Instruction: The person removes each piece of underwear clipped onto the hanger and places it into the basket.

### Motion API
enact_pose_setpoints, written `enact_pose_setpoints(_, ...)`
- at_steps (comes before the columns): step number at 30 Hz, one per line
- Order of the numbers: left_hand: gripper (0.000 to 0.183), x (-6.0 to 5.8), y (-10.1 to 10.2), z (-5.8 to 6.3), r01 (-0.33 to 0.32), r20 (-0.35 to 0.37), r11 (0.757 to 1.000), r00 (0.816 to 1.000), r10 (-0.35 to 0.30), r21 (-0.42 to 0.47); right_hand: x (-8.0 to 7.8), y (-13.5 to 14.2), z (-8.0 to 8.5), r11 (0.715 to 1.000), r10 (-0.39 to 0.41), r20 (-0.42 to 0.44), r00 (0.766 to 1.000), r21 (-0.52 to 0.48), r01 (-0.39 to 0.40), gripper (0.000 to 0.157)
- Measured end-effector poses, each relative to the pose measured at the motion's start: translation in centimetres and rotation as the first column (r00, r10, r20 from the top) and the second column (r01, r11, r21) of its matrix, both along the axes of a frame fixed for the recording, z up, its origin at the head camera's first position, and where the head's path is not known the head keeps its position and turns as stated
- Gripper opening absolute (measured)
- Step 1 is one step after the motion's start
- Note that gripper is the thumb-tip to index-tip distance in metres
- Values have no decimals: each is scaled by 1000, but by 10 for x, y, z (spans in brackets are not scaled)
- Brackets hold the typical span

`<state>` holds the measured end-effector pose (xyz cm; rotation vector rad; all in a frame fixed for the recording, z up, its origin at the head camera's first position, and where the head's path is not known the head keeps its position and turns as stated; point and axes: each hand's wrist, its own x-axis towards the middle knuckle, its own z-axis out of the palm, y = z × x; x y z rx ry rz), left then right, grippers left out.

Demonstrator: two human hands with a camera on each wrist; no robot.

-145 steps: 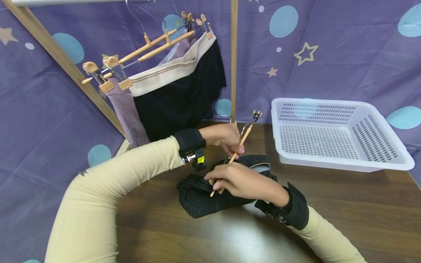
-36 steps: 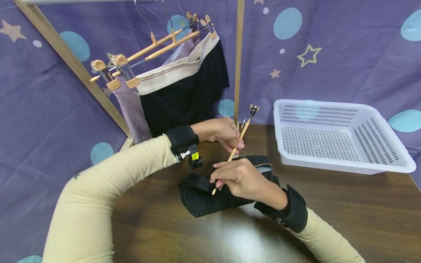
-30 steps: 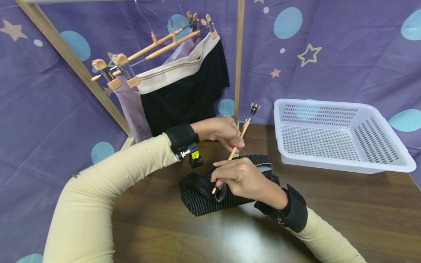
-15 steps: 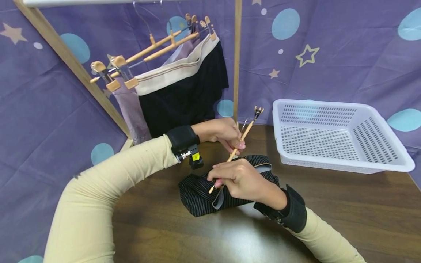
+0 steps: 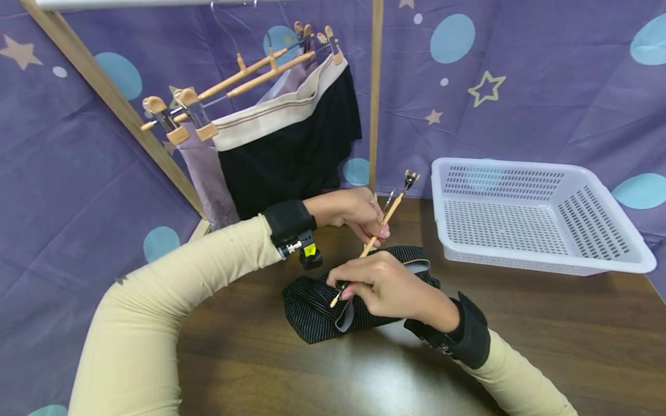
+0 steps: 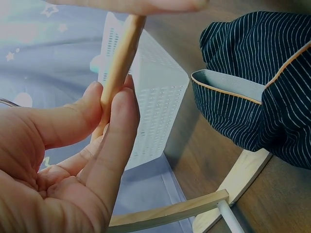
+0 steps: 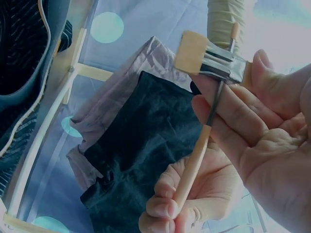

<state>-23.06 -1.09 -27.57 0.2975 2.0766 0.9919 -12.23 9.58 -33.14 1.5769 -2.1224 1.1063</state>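
Observation:
Between the thumb and fingers of my left hand (image 5: 361, 214) is the wooden bar of a clip hanger (image 5: 391, 211), held slanting over the table. My right hand (image 5: 387, 286) pinches the clip (image 7: 192, 52) at the hanger's near end; no cloth shows in this clip in the right wrist view. Black pinstriped shorts (image 5: 307, 318) lie crumpled on the table beneath both hands. A grey-lined edge of them stands just under my right fingers. The left wrist view shows another opening of the shorts (image 6: 228, 86). My right hand covers part of the hanger and cloth.
Black shorts (image 5: 296, 150) with a white waistband and a lilac garment (image 5: 208, 173) hang from clip hangers at the back left. A white perforated basket (image 5: 520, 260) sits at the right. A wooden rack post (image 5: 376, 104) rises behind my left hand.
The grey-lined edge of the striped shorts has dropped into view below my right hand. Both hands keep hold of the hanger, and its far end has swung slightly right.

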Motion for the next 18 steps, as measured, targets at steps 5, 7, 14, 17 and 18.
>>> enact_pose_setpoints(5, 17, 2, -1, 2, 9, -18, 1000, 1000, -9, 2, 0, 2, 3, 1000, 18, 39, 999, 25, -19, 17)
enact_pose_setpoints(7, 17, 2, -1, 2, 4, -16, 1000, 1000, -4, 7, -1, 3, 5, 999, 30, 54, 998, 31, -32, 19)
enact_pose_setpoints(14, 15, 2, -5, 6, -21, -28, 999, 999, 22, 38, -2, 8, 8, 996, 52, 86, 995, 63, -57, 24)
enact_pose_setpoints(17, 17, 2, -6, 7, -23, -25, 998, 999, 24, 50, -1, 10, 10, 996, 45, 104, 994, 78, -53, 28)
enact_pose_setpoints(18, 17, 2, -7, 8, -23, -25, 998, 999, 24, 52, -1, 11, 10, 995, 43, 108, 993, 81, -51, 29)
